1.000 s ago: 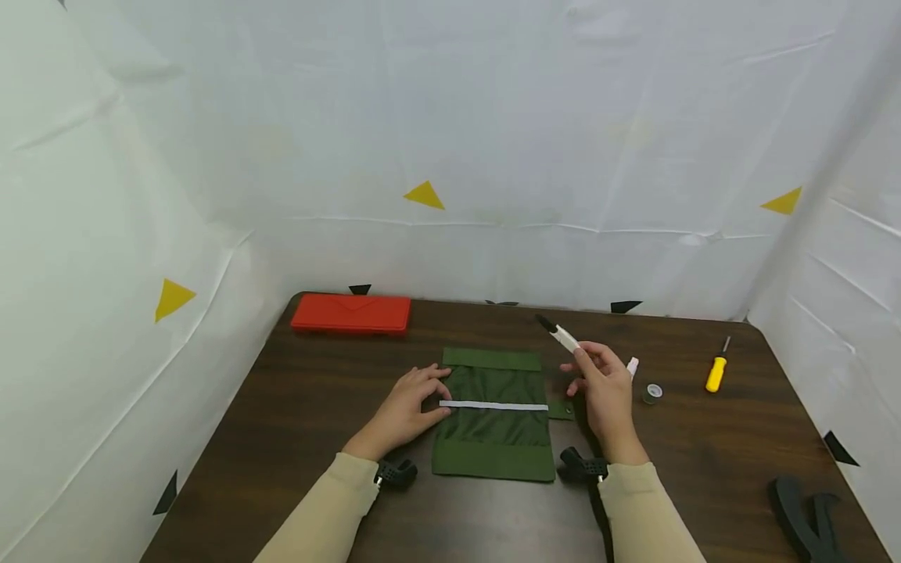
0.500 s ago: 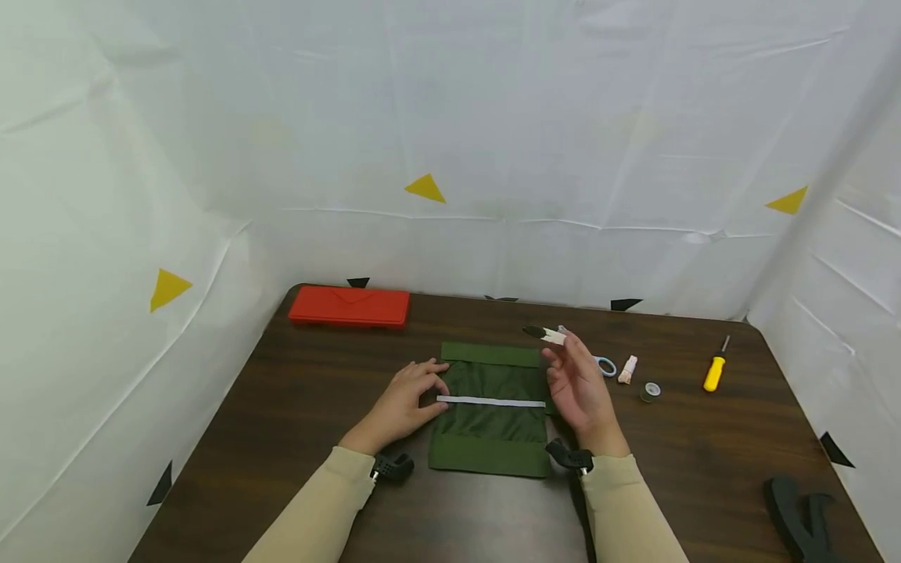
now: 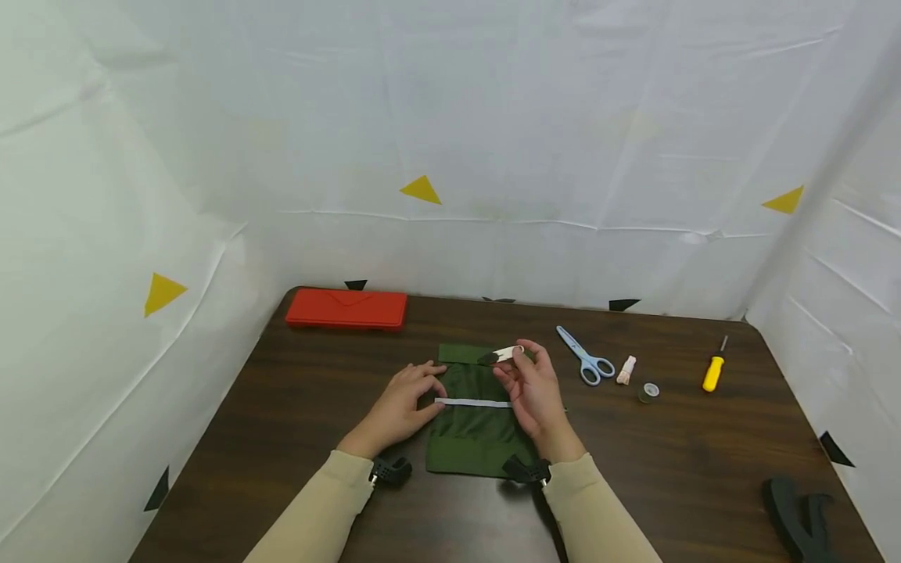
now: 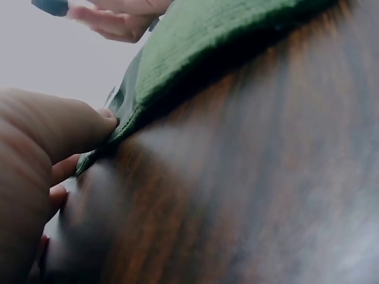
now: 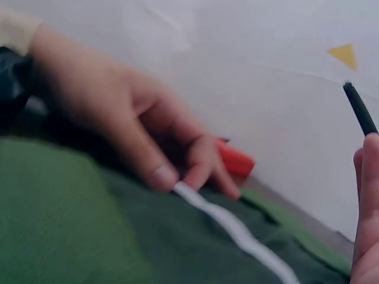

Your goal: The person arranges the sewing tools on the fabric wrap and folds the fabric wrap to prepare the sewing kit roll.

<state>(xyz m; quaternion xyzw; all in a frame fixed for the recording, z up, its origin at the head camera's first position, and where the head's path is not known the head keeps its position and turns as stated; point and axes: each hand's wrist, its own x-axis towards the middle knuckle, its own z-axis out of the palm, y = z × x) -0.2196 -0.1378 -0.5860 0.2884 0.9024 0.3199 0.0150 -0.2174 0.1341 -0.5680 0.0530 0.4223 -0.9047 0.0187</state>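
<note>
A dark green cloth roll (image 3: 481, 457) lies unrolled on the brown table, with a white elastic band (image 3: 473, 403) running across its middle. At the roll's left edge, my left hand (image 3: 401, 407) pinches the cloth by the band's end with thumb and forefinger. My right hand (image 3: 536, 395) is raised over the roll's right side and covers part of it. Between its thumb and fingers it holds a slim white tool (image 3: 508, 353) with a black end pointing left. In the right wrist view only that black end (image 5: 360, 109) shows above the fingertips.
Light blue scissors (image 3: 586, 360), a small white tube (image 3: 626, 370) and a little round roll of tape (image 3: 649, 392) lie right of the cloth. Farther right are a yellow screwdriver (image 3: 714, 371) and a black curved object (image 3: 795, 516). A red case (image 3: 346, 310) sits at the back left.
My right hand has moved left with the white tool, from beside the cloth roll to over it, uncovering the scissors. The tool has swung flatter. My left hand has stayed at the edge.
</note>
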